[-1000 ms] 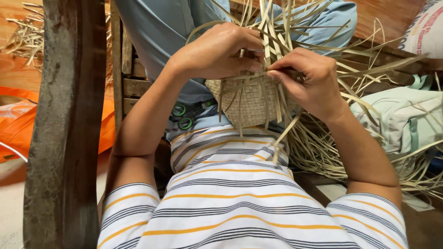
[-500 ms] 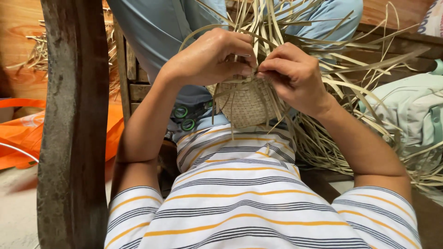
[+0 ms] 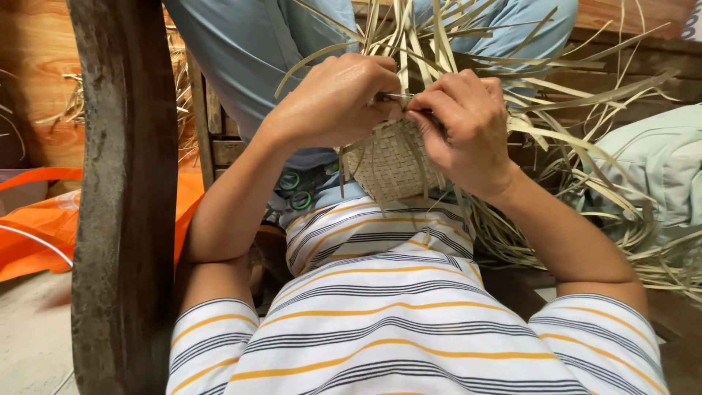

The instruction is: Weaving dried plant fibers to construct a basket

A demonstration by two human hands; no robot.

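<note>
While pinched together as half a second ago, left hand [image 3: 333,102] and right hand [image 3: 464,128] curled shut on a thin metal tool [image 3: 398,96] and straw strips [image 3: 417,44], just above the small woven basket [image 3: 391,164] against the striped shirt [image 3: 380,292]; now slightly lower in view.

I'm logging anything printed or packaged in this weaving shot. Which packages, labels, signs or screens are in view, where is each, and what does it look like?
Orange plastic bag: far left, beside the dark wooden post; crumpled, bright orange, no print legible.
White sack corner: top right edge; pale with dark marks, mostly cut off.
No labels, signs or screens show near the hands, the left hand and right hand, at the small woven basket.
</note>
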